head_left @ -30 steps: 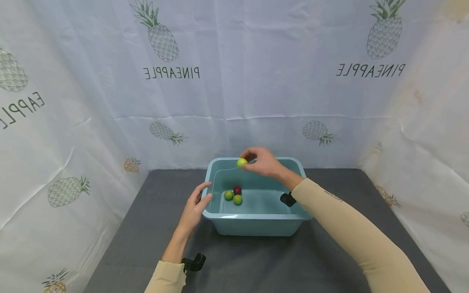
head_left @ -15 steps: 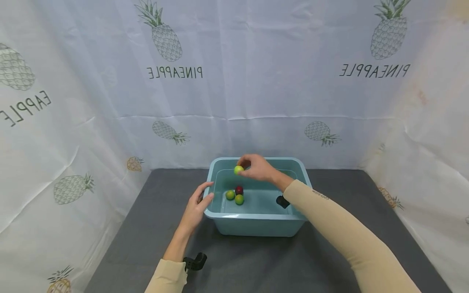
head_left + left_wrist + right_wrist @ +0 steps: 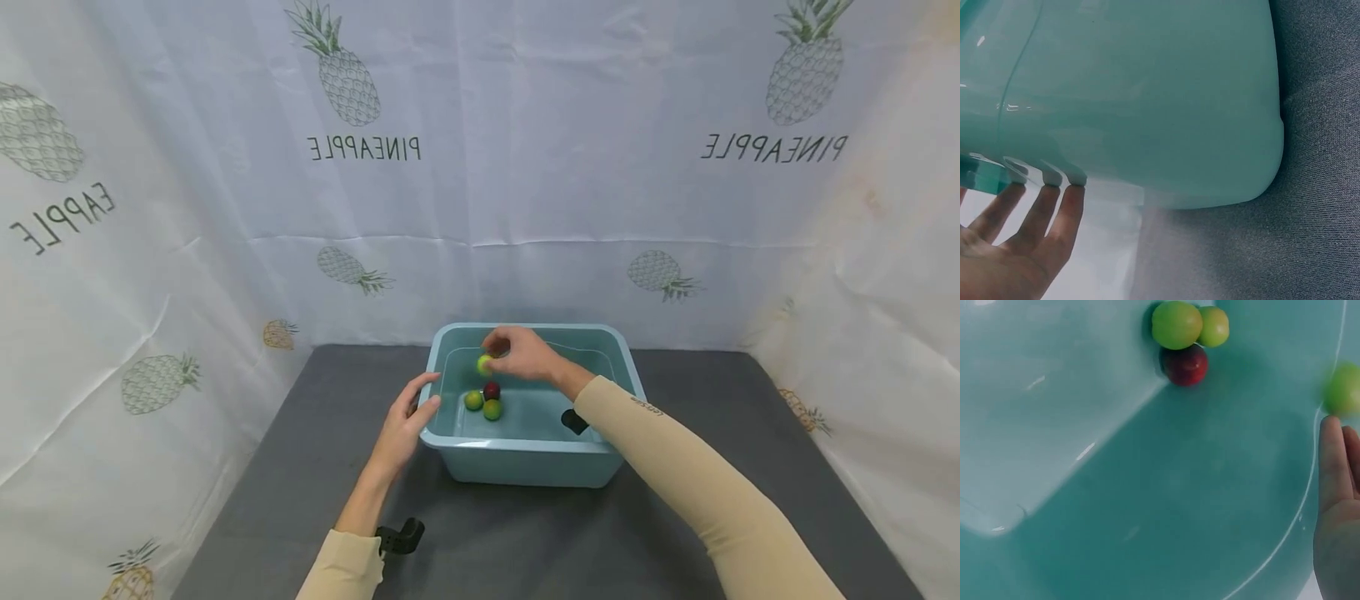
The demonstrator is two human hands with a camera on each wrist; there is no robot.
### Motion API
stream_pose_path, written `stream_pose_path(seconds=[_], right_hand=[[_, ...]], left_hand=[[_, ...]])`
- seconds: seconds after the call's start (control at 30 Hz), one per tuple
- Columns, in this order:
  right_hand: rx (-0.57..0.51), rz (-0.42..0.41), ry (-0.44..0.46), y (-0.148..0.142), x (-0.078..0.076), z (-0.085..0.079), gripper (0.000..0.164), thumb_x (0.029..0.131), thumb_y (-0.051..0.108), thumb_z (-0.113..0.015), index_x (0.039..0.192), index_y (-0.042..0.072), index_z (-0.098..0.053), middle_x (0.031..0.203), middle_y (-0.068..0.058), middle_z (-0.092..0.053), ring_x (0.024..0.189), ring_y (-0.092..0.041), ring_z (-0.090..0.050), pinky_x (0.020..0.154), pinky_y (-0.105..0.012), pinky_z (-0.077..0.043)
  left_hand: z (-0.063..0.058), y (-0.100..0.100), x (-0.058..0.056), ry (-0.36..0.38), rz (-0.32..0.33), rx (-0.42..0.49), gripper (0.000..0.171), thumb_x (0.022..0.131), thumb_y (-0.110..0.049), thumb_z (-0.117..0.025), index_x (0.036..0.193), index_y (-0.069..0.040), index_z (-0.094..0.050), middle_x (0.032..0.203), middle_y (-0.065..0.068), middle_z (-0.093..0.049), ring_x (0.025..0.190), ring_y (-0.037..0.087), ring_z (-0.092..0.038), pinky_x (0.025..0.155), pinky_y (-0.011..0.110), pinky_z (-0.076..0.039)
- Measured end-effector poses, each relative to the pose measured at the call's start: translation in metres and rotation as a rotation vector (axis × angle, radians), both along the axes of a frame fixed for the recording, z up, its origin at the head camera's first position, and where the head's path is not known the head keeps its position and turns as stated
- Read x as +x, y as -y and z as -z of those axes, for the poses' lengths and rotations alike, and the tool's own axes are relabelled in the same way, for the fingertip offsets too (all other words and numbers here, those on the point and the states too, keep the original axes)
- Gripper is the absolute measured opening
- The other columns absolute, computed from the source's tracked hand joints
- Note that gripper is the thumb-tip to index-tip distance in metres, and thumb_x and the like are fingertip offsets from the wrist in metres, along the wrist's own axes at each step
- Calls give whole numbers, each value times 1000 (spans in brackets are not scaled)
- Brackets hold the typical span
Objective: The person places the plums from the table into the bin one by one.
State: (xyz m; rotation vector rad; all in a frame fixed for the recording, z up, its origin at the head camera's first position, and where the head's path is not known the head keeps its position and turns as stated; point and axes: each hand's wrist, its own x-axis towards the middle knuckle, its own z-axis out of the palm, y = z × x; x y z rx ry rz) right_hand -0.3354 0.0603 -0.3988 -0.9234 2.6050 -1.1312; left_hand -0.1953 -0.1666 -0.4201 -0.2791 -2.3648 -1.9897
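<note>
A light blue plastic basin stands on the dark cloth. My left hand is at its left rim, with fairly straight fingertips touching the outer wall in the left wrist view. Over the basin's left half is my right hand, thumb and fingers parted. A small round green fruit is just past its fingertips, blurred while the thumb looks sharp. On the basin floor two green fruits and one dark red, plum-like fruit lie close together.
A dark grey cloth covers the table around the basin. White curtains printed with pineapples hang behind and on both sides. The right sleeve crosses the basin's right rim.
My right hand has come down a little into the basin and leftward. The green fruit was between its fingertips and now sits lower, clear of the upper fingers. My left hand stays at the rim.
</note>
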Motion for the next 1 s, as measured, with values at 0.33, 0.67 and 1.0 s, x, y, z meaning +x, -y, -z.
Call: stream_pose_path(seconds=[0.33, 0.67, 1.0], right_hand=[[-63, 26, -16, -13, 2, -25, 34, 91, 26, -65, 117, 5, -62, 109, 0, -61, 101, -16, -56, 85, -36, -47], [-137, 40, -51, -33, 18, -65, 18, 92, 26, -63, 106, 15, -67, 103, 0, -63, 97, -15, -58, 84, -36, -48], [-184, 68, -112, -65, 40, -89, 19, 93, 25, -63, 105, 12, -68, 105, -3, -64, 97, -17, -59, 85, -38, -48]], left_hand=[[0, 0, -2, -3, 7, -4, 46, 100, -20, -50, 142, -6, -40, 150, 14, -30, 134, 35, -36, 99, 53, -36], [1, 2, -2, -22, 4, -10, 46, 100, -19, -50, 142, -3, -40, 149, 16, -32, 131, 37, -39, 98, 54, -36], [25, 7, -15, -15, -16, 7, 44, 99, -25, -52, 141, -13, -43, 149, 8, -34, 132, 31, -40, 96, 51, -38]])
